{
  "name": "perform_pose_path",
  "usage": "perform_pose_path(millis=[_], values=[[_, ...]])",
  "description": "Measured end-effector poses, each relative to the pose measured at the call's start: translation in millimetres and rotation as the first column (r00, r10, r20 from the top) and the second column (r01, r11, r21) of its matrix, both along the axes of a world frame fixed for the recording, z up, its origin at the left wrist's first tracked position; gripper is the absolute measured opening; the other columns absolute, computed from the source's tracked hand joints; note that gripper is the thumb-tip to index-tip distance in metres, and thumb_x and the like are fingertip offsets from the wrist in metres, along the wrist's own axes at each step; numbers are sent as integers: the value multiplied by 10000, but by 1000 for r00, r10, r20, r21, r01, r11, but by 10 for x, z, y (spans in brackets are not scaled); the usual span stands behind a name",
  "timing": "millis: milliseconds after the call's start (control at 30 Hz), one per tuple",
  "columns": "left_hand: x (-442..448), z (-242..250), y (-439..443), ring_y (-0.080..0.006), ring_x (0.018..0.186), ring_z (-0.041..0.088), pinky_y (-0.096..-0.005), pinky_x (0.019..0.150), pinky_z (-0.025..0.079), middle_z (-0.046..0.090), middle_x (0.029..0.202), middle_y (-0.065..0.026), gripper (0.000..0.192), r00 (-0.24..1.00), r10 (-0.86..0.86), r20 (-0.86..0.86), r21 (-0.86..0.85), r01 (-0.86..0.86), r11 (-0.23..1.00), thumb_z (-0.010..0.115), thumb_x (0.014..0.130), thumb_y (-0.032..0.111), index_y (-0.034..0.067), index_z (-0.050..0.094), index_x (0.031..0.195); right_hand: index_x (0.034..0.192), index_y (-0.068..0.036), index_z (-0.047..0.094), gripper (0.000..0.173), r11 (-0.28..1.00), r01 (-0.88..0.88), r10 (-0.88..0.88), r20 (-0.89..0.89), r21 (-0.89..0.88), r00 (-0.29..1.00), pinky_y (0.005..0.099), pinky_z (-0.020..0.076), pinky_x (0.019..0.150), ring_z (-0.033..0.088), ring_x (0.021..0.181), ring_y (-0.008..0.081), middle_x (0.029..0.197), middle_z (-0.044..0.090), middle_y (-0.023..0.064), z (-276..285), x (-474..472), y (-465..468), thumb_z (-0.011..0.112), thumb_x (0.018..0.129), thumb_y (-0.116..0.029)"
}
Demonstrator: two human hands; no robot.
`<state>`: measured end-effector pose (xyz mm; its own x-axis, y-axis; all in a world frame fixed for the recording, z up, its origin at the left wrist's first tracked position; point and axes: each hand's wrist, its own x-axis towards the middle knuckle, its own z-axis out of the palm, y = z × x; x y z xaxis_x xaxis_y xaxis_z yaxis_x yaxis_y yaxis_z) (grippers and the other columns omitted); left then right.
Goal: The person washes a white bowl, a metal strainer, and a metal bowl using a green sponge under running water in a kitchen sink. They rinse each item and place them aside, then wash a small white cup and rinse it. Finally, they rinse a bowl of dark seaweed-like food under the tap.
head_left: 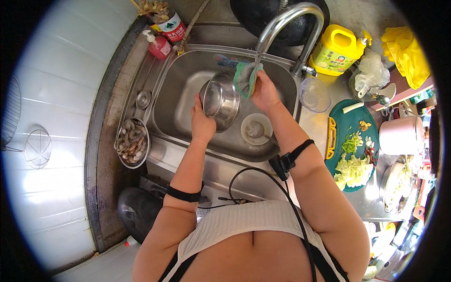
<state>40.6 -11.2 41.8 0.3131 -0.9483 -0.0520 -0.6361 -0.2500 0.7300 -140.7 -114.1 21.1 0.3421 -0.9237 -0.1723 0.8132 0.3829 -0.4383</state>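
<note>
My left hand grips the rim of a stainless steel bowl, which is tilted on its side over the steel sink. In my right hand is a green and grey scrubbing cloth, right under the mouth of the chrome faucet. Water seems to run from the faucet onto the cloth. Lower in the sink basin sits a white bowl with a ladle resting in it, its handle partly hidden by my right forearm.
Left of the sink, a bowl holds raw shrimp. On the right counter are a clear plastic bowl, a yellow detergent jug and a green cutting board with chopped vegetables. A black cable hangs near my right arm.
</note>
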Motion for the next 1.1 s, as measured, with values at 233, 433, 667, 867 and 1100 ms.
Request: perform_pose_path(millis=[233, 433, 667, 867, 1100], values=[[-80, -117, 12, -413, 1128, 437, -414, 946, 395, 384, 1246, -246, 786, 978, 37, -203, 54, -26, 998, 467, 721, -54, 145, 166, 1419, 1064, -65, 492, 211, 987, -21, -116, -788, -161, 605, 335, 481, 680, 586, 779, 206, 921, 596, 63, -185, 107, -23, 479, 903, -201], [-246, -70, -27, -393, 1074, 493, -390, 645, 579, 394, 1251, -207, 753, 900, 0, -435, 5, 2, 1000, 407, 724, -91, 133, 178, 1406, 958, -12, 552, 329, 825, -368, -493, -864, -428, -101, 435, 464, 724, 578, 830, 373, 895, 600, 221, -155, 129, -35, 394, 927, -299], [-282, -57, -68, -368, 949, 593, -488, 657, 591, 452, 1186, -221, 570, 490, 197, -849, 178, -87, 980, 390, 783, -52, 97, 257, 1317, 891, 33, 596, 519, 969, -34, -247, -946, -245, -211, 479, 420, 850, 554, 934, 424, 929, 592, 286, -252, -75, 183, 300, 935, -391], [-137, -362, -20, -397, 1033, 545, -541, 790, 542, 435, 1231, -233, 403, 216, 317, -923, 303, -96, 948, 372, 883, -3, -59, 282, 1272, 1070, 25, 569, 612, 986, -57, 148, -979, 158, -141, 435, 407, 881, 558, 985, 374, 1069, 587, 221, -828, -384, 543, 320, 917, -512], [-486, -637, 48, -301, 1052, 547, -503, 812, 529, 496, 1182, -198, 346, 59, 309, -949, 309, -13, 951, 447, 928, 106, -26, 370, 1239, 1230, -1, 437, 426, 987, -55, 152, -743, 153, 652, 374, 497, 736, 591, 929, 246, 1089, 569, 125, -390, -299, 806, 541, 845, -153]])
